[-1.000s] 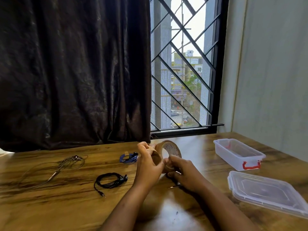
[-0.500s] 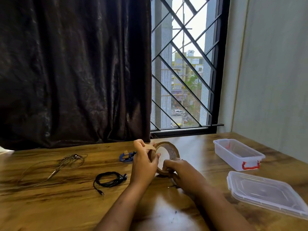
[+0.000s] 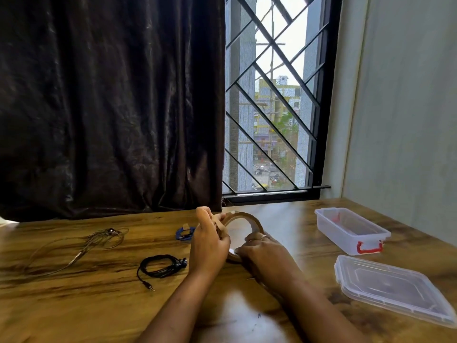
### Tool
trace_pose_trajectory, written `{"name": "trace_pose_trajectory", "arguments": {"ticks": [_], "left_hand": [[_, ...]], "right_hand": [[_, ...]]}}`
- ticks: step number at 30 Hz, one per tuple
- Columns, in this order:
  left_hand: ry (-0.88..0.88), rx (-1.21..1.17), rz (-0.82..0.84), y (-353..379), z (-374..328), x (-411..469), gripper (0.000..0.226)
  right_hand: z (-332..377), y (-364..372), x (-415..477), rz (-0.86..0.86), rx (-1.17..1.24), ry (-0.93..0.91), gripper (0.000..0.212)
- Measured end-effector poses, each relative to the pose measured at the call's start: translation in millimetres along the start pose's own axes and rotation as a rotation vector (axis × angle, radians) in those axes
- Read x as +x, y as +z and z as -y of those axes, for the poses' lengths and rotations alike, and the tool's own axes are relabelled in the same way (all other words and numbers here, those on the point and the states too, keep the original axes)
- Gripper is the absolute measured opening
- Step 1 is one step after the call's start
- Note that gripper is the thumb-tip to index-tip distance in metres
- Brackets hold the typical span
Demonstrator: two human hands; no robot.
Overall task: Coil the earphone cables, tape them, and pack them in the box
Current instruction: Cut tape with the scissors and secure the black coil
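Head view: on a glossy wood-grain table [image 3: 74, 305], both hands hold a brown tape roll [image 3: 250, 217] upright on its edge. The left hand [image 3: 209, 246] curls over the roll's left rim, apparently pinching the free end. The right hand [image 3: 265, 253] grips the lower right rim, fingers wrapped round it. The black coil [image 3: 160, 266], thin rubbery cable in a flat oval with its jack trailing toward the viewer, lies near the left hand, to its left. A blue coil [image 3: 184, 234] sits behind. Loose grey earphones [image 3: 99, 240] lie far left. A clear plastic box [image 3: 346, 237] and lid [image 3: 390, 288] lie right.
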State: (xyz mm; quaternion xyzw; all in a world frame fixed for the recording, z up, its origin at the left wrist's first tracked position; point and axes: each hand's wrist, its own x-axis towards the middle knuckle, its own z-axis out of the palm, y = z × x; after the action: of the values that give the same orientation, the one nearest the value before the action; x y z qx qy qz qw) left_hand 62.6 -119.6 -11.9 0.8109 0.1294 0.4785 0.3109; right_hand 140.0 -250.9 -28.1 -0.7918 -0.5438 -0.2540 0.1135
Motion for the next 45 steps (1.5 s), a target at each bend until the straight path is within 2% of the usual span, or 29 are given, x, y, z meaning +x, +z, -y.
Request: {"name": "trace_pose_trajectory", "arguments": {"ticks": [4, 9, 16, 18, 20, 22, 25, 27, 29, 36, 40, 45], "left_hand": [[0.05, -0.049, 0.01, 0.8, -0.4, 0.4, 0.053], [0.073, -0.072, 0.014, -0.1, 0.1, 2.1, 0.058], [0.124, -0.035, 0.024, -1.3, -0.5, 1.8, 0.053], [0.134, -0.031, 0.012, -2.2, -0.6, 1.3, 0.049], [0.15, -0.054, 0.006, -2.9, -0.4, 1.3, 0.047], [0.153, -0.085, 0.009, -2.9, -0.5, 0.9, 0.046], [0.17, -0.088, 0.029, -1.9, -3.8, -1.9, 0.046], [0.215, -0.068, 0.052, -0.3, -8.0, -4.0, 0.052], [0.264, -0.051, 0.068, 1.7, -10.8, -5.0, 0.056], [0.371, 0.082, 0.108, 3.7, -10.0, -4.2, 0.037], [0.399, 0.069, 0.086, 3.3, -9.7, -2.5, 0.045], [0.376, 0.009, 0.068, 2.0, -10.0, -0.3, 0.044]], "right_hand": [[2.4, -5.1, 0.3, 0.0, -0.081, 0.002, 0.011], [2.0, -7.5, 0.2, -0.017, -0.058, 0.001, 0.017], [-0.7, -6.2, 5.5, -0.035, -0.114, -0.1, 0.015], [-2.6, -6.0, 4.3, -0.039, -0.05, -0.107, 0.015], [-1.4, -10.1, 3.1, -0.099, 0.12, -0.061, 0.024], [0.3, -16.5, 1.5, -0.188, 0.267, 0.06, 0.036], [-3.5, -18.1, 0.5, -0.295, 0.26, 0.188, 0.048], [-8.4, -14.8, 0.3, -0.311, 0.25, 0.264, 0.057], [-12.0, -9.4, 1.2, -0.299, 0.266, 0.309, 0.055], [-14.9, 4.8, 4.7, -0.231, 0.367, 0.335, 0.051], [-10.0, -0.2, 4.1, -0.213, 0.352, 0.3, 0.052], [-5.3, -6.9, 5.1, -0.239, 0.354, 0.239, 0.051]]}}
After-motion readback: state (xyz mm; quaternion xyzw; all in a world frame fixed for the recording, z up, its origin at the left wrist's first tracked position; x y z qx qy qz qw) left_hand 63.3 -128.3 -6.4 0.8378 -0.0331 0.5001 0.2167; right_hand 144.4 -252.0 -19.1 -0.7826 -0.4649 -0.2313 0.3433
